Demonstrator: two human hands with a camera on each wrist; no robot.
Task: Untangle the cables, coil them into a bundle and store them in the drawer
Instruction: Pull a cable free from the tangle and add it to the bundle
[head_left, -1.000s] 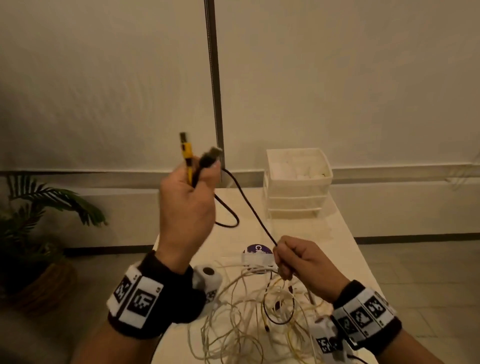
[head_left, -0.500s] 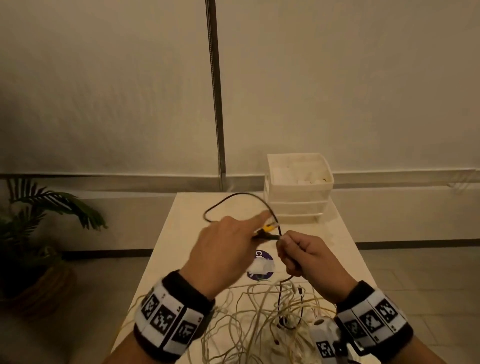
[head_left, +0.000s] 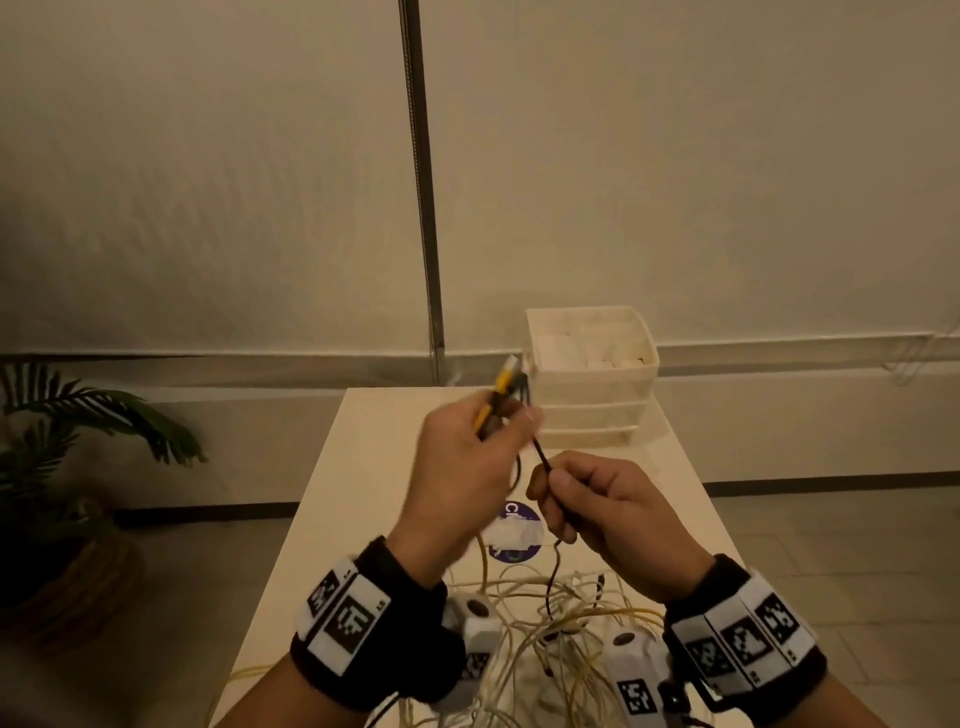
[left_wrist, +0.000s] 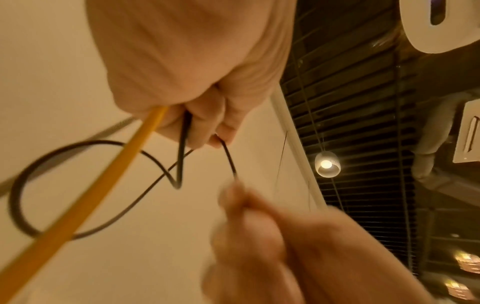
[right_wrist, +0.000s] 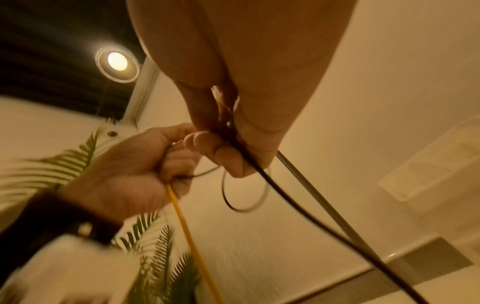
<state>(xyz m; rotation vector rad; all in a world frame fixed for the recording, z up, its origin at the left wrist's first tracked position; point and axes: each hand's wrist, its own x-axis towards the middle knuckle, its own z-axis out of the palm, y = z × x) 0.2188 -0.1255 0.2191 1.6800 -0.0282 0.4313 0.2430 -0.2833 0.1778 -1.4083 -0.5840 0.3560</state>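
Observation:
My left hand (head_left: 478, 447) is raised above the table and grips a yellow cable (head_left: 501, 387) together with loops of a thin black cable (head_left: 540, 454); both plug ends stick up past its fingers. In the left wrist view the yellow cable (left_wrist: 78, 207) and a black loop (left_wrist: 23, 185) hang from that fist. My right hand (head_left: 587, 499) pinches the same black cable just right of the left hand, and the cable (right_wrist: 298, 205) runs down from it. A tangle of white and yellow cables (head_left: 550, 639) lies on the table (head_left: 363, 467) below both wrists.
A white stack of drawers (head_left: 592, 374), its top tray holding white items, stands at the table's far right. A purple round sticker (head_left: 511, 530) lies mid-table. A potted palm (head_left: 62, 467) stands on the floor to the left. A dark vertical strip runs down the wall behind.
My left hand dropped from high up to meet the right hand, then rose a little, adding a black loop to its grip. The right hand stayed pinching the black cable.

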